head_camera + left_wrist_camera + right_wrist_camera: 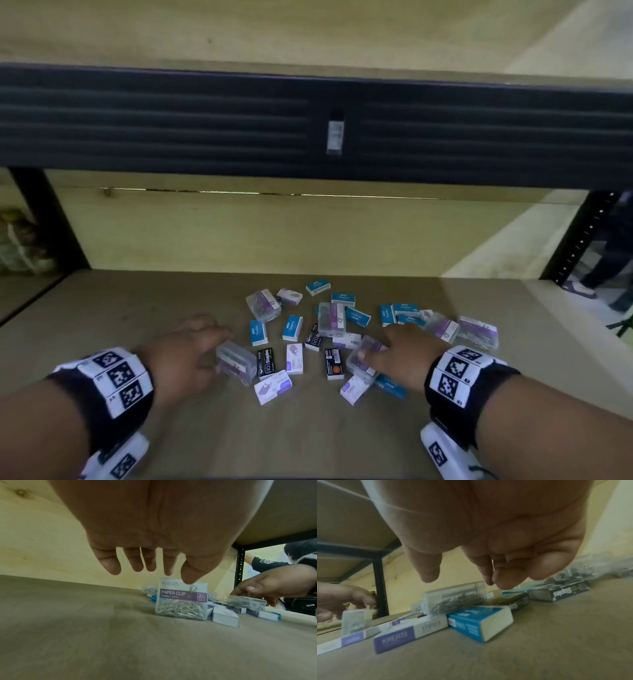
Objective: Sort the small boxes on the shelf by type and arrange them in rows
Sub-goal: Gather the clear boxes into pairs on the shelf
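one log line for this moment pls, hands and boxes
stage: sorting not begun | left hand: open above paper clip box | right hand: reaching to clear clip box | boxes: mixed on shelf

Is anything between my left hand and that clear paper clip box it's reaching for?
Nothing visible. The left hand hangs with fingers spread just above the clear paper clip box, which stands at the left edge of the pile. Its near side faces bare shelf; a white staples box lies to its right.

Six clear cases (pixel 263 305), nine blue boxes (pixel 292 328), five purple-white (pixel 294 358), three black (pixel 334 363).
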